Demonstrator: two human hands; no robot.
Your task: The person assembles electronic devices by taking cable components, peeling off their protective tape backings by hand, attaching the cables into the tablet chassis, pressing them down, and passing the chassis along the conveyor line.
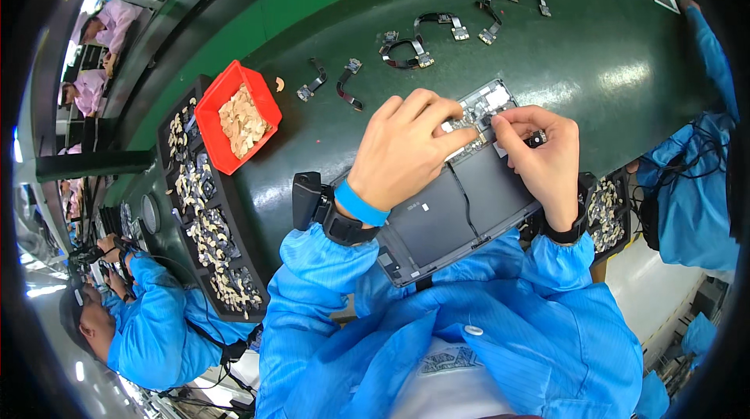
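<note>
Right, both hands are down on the opened device (pixel 453 208), a flat dark slab lying on the green table (pixel 594 67) just in front of the person. Left hand (pixel 402 149) is curled, fingertips pressing flat on the circuit board (pixel 484 106) at the far end, gripping nothing. Right hand (pixel 547 157) pinches a tiny dark part (pixel 536 138) between thumb and forefinger, right beside the board. Flex cables (pixel 406 52) lie scattered beyond. Red bin (pixel 237 116) of tan scraps sits left, atop a black parts tray (pixel 211 239).

Both hands (pixel 402 149) (pixel 543 161) forward — fingers pinched.
</note>
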